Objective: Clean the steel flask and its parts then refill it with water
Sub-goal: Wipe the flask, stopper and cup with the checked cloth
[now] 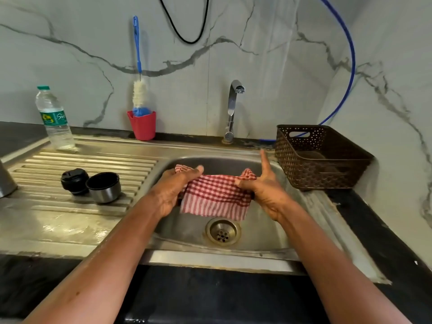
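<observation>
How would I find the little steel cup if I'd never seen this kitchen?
Start at the steel sink and look at the ridged draining board on its left. Two small things sit there side by side. The cup is the right one, shiny steel outside and dark inside; its neighbour is an all-black lid.

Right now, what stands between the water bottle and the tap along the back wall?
Between the water bottle and the tap stands a red cup holding a blue-handled bottle brush, as the head view shows.
</observation>
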